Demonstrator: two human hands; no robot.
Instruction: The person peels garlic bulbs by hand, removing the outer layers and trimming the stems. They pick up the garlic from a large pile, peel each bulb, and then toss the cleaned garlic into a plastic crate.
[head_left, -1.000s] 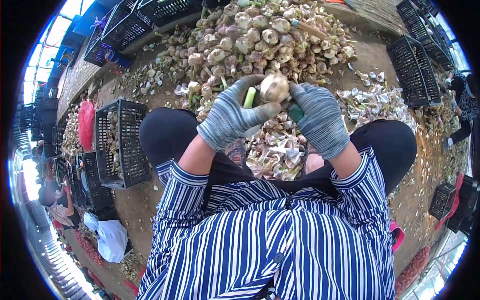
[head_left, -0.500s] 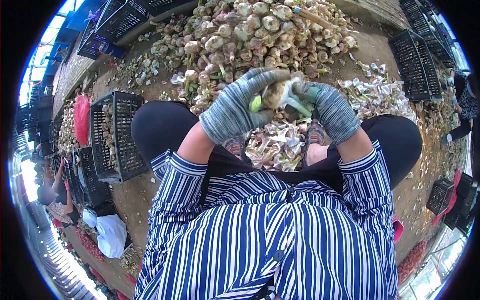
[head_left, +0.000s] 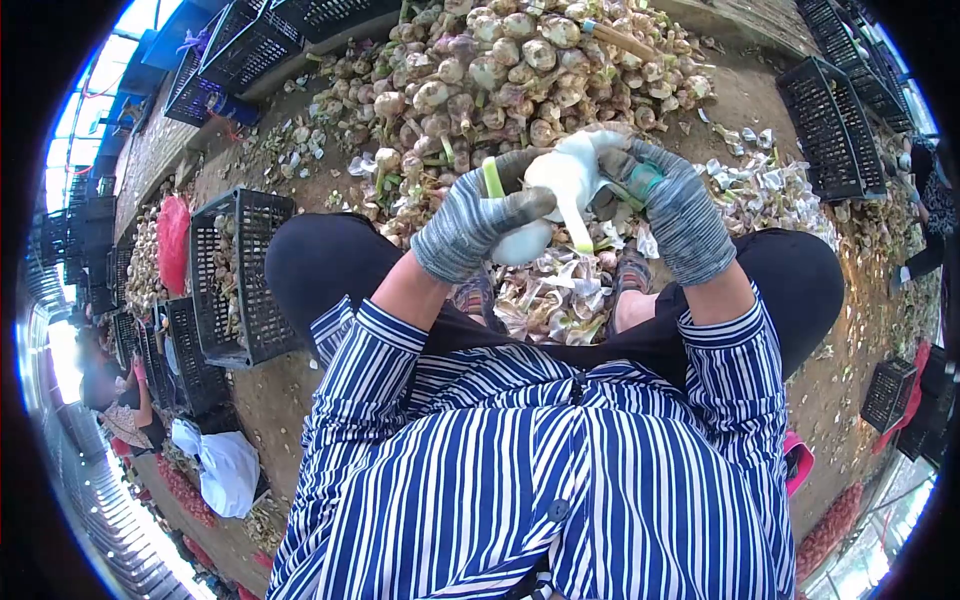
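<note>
White garlic bulb point(head_left: 563, 183) above loose husks point(head_left: 550, 308)

Fingers curled, our left hand point(head_left: 465, 228) grips it; our right hand point(head_left: 680, 215) pinches its skin point(head_left: 606, 143). Open soil point(head_left: 745, 95) separates the garlic pile point(head_left: 480, 75) from the upper-right crate point(head_left: 832, 130).

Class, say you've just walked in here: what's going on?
A gloved person holds a white garlic bulb between the left hand and right hand. It looks at least partly peeled, with a pale strip hanging down. Loose skins lie between the feet, and a pile of garlic lies beyond.
</note>
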